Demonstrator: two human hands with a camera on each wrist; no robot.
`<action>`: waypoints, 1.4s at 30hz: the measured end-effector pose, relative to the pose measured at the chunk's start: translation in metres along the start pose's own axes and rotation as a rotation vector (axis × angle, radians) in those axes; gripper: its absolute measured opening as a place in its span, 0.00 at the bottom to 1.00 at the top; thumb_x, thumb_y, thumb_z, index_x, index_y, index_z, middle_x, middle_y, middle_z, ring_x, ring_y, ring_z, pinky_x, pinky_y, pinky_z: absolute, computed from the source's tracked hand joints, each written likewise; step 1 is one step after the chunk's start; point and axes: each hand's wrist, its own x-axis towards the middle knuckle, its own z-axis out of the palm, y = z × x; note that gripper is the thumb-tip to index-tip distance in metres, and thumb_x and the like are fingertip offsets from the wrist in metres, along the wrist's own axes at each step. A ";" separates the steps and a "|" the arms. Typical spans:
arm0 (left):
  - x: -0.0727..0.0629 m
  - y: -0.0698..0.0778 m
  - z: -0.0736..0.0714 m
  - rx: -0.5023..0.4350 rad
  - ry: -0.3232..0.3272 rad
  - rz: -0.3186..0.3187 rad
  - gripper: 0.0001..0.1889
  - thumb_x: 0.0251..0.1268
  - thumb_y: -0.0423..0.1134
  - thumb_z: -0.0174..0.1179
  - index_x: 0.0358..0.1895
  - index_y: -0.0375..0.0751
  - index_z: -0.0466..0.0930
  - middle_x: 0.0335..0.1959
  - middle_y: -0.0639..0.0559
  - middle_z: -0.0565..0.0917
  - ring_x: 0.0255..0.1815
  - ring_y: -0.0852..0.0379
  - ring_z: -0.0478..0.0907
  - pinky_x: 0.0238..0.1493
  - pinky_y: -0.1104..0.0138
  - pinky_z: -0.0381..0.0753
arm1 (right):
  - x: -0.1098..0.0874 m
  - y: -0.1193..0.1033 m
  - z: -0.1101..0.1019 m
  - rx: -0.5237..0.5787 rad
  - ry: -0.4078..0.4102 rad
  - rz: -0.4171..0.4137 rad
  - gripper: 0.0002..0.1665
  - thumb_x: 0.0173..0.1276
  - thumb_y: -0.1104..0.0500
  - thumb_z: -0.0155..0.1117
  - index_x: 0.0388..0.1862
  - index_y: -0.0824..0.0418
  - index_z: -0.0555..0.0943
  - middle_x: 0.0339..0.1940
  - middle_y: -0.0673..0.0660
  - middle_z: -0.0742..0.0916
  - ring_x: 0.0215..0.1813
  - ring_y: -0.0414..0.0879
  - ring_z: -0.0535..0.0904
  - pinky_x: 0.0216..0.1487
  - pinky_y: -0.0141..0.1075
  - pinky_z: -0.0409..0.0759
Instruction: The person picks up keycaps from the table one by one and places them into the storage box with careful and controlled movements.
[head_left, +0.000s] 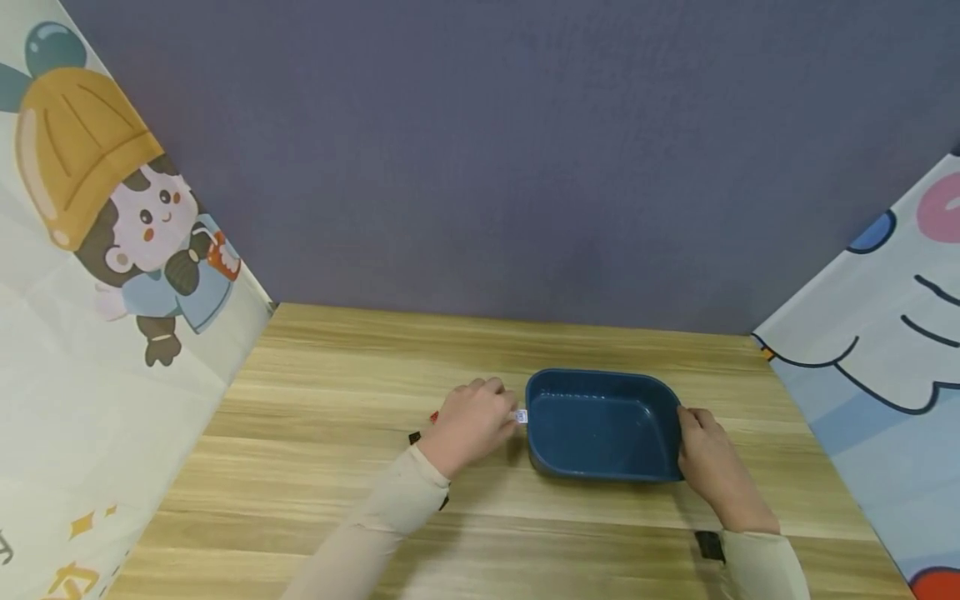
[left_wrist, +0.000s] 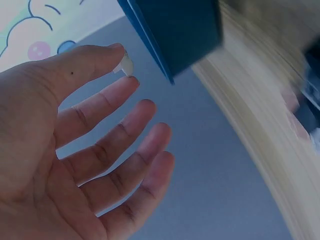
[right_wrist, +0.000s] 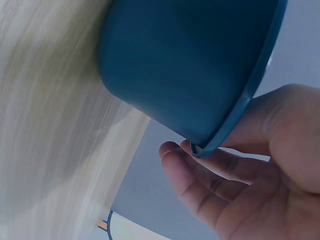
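A dark blue plastic bin (head_left: 603, 477), rectangular with rounded corners, stands on the wooden table with its inside facing up. My right hand (head_left: 708, 462) grips its right rim, with the thumb on the inner side and fingers under the lip (right_wrist: 212, 142). Just off the bin's left side, my left hand (head_left: 474, 421) pinches a small white piece (left_wrist: 127, 65) between thumb and index finger, the other fingers spread loosely. In the head view a white tag with blue print (head_left: 521, 416) shows at those fingertips, close to the bin's left wall. Its kind is unclear.
Behind my left hand, a bit of red (head_left: 434, 417) and a black piece (head_left: 414, 437) peek out. Another black piece (head_left: 708, 545) lies by my right wrist. A grey-blue panel (head_left: 480, 167) closes the table's back, and printed cartoon sheets (head_left: 112, 333) flank it.
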 end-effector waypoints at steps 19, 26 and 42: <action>0.017 0.025 0.008 -0.018 -0.039 0.045 0.10 0.65 0.50 0.67 0.42 0.49 0.86 0.36 0.55 0.81 0.33 0.58 0.78 0.30 0.66 0.80 | -0.001 -0.002 -0.001 0.001 0.032 0.006 0.24 0.61 0.79 0.53 0.57 0.89 0.68 0.49 0.82 0.75 0.49 0.75 0.75 0.48 0.61 0.77; 0.007 0.013 0.009 -0.037 -0.010 0.017 0.10 0.64 0.48 0.69 0.43 0.50 0.87 0.38 0.56 0.82 0.35 0.57 0.80 0.31 0.65 0.82 | -0.002 -0.003 -0.002 0.002 0.027 0.004 0.25 0.61 0.79 0.54 0.57 0.89 0.68 0.48 0.82 0.75 0.49 0.75 0.76 0.48 0.61 0.77; -0.047 -0.039 0.005 -0.061 0.077 -0.122 0.09 0.57 0.40 0.74 0.39 0.44 0.87 0.33 0.52 0.83 0.28 0.55 0.77 0.28 0.64 0.81 | 0.000 0.000 0.000 0.004 0.020 0.000 0.26 0.60 0.78 0.57 0.57 0.89 0.68 0.49 0.83 0.75 0.49 0.76 0.75 0.48 0.62 0.77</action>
